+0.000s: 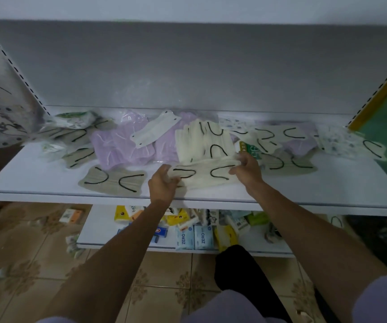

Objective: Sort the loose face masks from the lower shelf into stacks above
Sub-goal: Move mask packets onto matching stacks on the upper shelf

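A person's left hand [163, 183] and right hand [246, 170] hold a cream mask [205, 174] with black ear loops stretched between them, the left gripping one end and the right pinching the other, low over the upper shelf [48, 183] near its front edge; both wrists cross that edge

Just beyond the hands lies a cream stack [199, 143], partly overlapping lilac masks [122, 145] that spread away past the left hand, with a white mask [155, 131] lying on them

To the left of the left hand a beige mask [113, 180] lies flat close to the front edge, and bare shelf runs on from it to the far corner

To the right of the right hand sit more beige masks [285, 164], then a wide bare stretch of shelf in front of patterned masks [351, 143] near the end upright

Below the forearms the lower shelf [99, 229] carries a jumble of packets [195, 236], and a few lie on the tiled floor [24, 252] below the left arm
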Demonstrator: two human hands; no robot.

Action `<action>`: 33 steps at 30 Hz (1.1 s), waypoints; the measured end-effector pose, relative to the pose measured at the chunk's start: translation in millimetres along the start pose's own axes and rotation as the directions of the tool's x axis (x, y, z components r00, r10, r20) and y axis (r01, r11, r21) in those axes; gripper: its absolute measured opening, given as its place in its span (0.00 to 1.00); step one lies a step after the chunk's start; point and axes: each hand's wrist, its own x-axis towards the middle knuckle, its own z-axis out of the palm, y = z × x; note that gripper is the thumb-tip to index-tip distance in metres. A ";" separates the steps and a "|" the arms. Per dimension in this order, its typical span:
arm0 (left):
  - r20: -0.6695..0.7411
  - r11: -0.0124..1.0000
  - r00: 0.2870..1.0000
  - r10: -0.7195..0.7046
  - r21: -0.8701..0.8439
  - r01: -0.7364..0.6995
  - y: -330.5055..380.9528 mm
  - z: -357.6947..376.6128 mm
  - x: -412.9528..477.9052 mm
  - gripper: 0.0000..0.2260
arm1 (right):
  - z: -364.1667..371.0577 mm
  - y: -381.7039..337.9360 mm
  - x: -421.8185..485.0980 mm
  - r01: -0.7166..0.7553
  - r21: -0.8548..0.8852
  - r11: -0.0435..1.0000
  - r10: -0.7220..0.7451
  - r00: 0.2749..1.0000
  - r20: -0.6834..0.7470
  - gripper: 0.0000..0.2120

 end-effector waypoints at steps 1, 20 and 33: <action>-0.005 1.000 1.000 0.002 -0.020 -0.002 1.1 -1.2 1.3 0.17 | -2.7 -1.3 -1.2 0.024 0.005 1.000 -0.024 1.000 -0.009 0.28; -0.068 0.997 0.997 0.024 -0.069 -0.029 -2.7 -33.9 -26.3 0.11 | 11.3 -24.2 -66.3 0.263 -0.320 0.910 -0.317 0.940 -0.127 0.15; -0.395 0.982 0.899 0.189 0.074 -0.174 16.3 -318.8 -105.0 0.17 | 119.1 -202.3 -208.7 0.661 -0.277 0.697 -0.647 0.747 0.154 0.19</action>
